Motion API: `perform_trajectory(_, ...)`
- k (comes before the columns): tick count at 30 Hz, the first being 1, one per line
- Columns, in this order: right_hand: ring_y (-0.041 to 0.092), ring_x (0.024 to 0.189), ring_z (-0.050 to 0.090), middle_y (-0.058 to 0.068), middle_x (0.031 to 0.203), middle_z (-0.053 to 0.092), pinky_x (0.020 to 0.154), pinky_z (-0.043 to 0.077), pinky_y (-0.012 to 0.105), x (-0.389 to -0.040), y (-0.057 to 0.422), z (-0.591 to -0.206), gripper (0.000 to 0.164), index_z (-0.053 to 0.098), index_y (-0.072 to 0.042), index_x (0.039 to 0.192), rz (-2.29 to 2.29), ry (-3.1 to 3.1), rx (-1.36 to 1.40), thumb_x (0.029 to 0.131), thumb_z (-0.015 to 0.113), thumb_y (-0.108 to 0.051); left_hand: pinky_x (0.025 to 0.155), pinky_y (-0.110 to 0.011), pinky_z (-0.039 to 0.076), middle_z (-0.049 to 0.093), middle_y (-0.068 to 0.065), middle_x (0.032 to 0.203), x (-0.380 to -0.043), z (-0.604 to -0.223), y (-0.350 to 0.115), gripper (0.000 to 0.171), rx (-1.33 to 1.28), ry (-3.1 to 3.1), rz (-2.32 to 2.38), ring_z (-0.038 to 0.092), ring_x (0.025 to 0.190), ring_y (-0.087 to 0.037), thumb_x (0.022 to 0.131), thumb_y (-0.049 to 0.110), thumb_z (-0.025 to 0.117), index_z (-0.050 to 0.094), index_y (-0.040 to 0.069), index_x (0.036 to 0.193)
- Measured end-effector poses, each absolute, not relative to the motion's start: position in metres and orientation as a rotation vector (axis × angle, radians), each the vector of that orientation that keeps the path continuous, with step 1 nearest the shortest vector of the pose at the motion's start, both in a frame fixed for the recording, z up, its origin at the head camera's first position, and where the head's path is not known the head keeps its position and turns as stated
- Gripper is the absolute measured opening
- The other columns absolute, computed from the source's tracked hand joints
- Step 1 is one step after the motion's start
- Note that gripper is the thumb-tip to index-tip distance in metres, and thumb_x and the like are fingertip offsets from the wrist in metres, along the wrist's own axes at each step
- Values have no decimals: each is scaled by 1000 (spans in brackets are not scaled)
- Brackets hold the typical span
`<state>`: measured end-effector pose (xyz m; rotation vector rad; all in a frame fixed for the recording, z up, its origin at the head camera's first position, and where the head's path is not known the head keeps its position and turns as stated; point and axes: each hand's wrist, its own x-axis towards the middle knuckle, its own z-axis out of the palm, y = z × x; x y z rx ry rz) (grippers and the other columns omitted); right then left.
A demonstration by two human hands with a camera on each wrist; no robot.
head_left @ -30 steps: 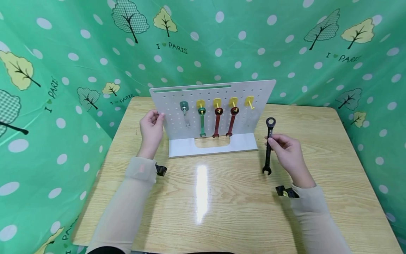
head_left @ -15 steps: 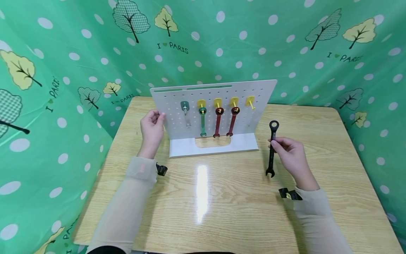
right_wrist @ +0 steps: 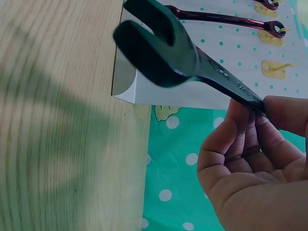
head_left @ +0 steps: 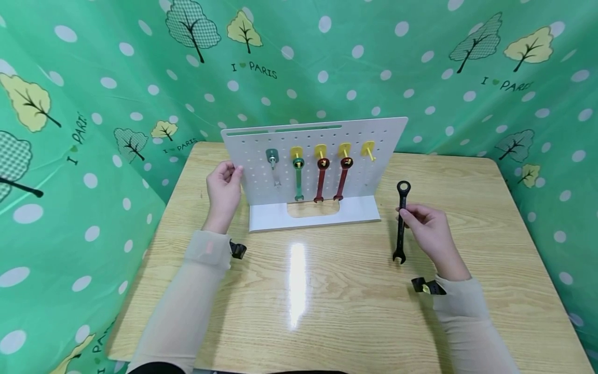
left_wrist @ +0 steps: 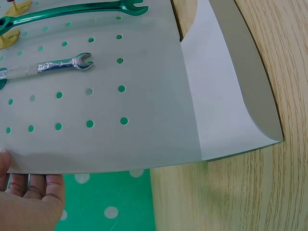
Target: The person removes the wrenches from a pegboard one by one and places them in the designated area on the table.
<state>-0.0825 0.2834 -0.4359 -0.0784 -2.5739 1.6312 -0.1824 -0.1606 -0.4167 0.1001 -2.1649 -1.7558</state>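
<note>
My left hand (head_left: 223, 192) grips the left edge of a white pegboard (head_left: 256, 187), thumb in front and fingers behind. In my right hand (head_left: 431, 231) a black combination wrench (head_left: 400, 234) is pinched between thumb and fingers. It hangs upright to the right of the board, ring end up; its open end (right_wrist: 159, 57) looms close in the right wrist view. On the board's hooks hang a silver wrench (left_wrist: 62, 65), a green wrench (head_left: 298, 183) and two red wrenches (head_left: 320, 182). The rightmost yellow hook (head_left: 368, 149) bears nothing.
The pegboard stands on a white base (head_left: 266, 221) with a cut-out, towards the back of a wooden table (head_left: 355, 301). Behind and to both sides hangs a green dotted curtain (head_left: 317, 62) with printed trees.
My right hand has shifted slightly right and towards me with the black wrench, then nearly stopped. My left hand keeps its hold on the pegboard's edge.
</note>
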Motion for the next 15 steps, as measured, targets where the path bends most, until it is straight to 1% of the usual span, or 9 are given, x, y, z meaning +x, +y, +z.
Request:
perform_trajectory(3, 10, 84, 63, 7, 102, 75, 67, 54, 20, -82, 285, -437, 31, 71, 8, 115, 1623, -2602, -106, 104, 63, -20, 80, -25, 54, 70, -19, 101, -183, -417, -160, 17, 99, -2168, -1755, 65, 97, -40, 103, 8, 62, 66, -7, 109)
perform_trajectory(5, 10, 84, 63, 16, 106, 73, 68, 55, 22, -82, 286, -438, 33, 71, 8, 115, 1617, -2623, -129, 104, 62, -22, 80, -25, 54, 70, -19, 101, -183, -417, -160, 16, 100, -2168, -1756, 64, 98, -40, 103, 8, 62, 66, -7, 109)
perform_trajectory(7, 10, 85, 63, 21, 110, 71, 70, 55, 23, -82, 287, -439, 34, 70, 8, 116, 1608, -2647, -156, 105, 61, -24, 81, -25, 54, 70, -19, 101, -183, -417, -160, 17, 99, -2169, -1755, 64, 98, -40, 103, 8, 62, 66, -7, 109)
perform_trajectory(10, 10, 87, 64, 23, 114, 70, 73, 56, 25, -82, 288, -440, 37, 69, 7, 118, 1590, -2684, -196, 106, 60, -26, 81, -26, 54, 70, -19, 102, -183, -417, -160, 17, 104, -2171, -1753, 64, 98, -39, 103, 8, 62, 66, -7, 109)
perform_trajectory(15, 9, 84, 63, 25, 110, 70, 73, 57, 28, -84, 290, -441, 38, 69, 9, 118, 1582, -2719, -203, 106, 60, -26, 81, -26, 54, 70, -19, 103, -182, -416, -161, 18, 108, -2177, -1752, 64, 99, -41, 103, 10, 62, 66, -6, 109)
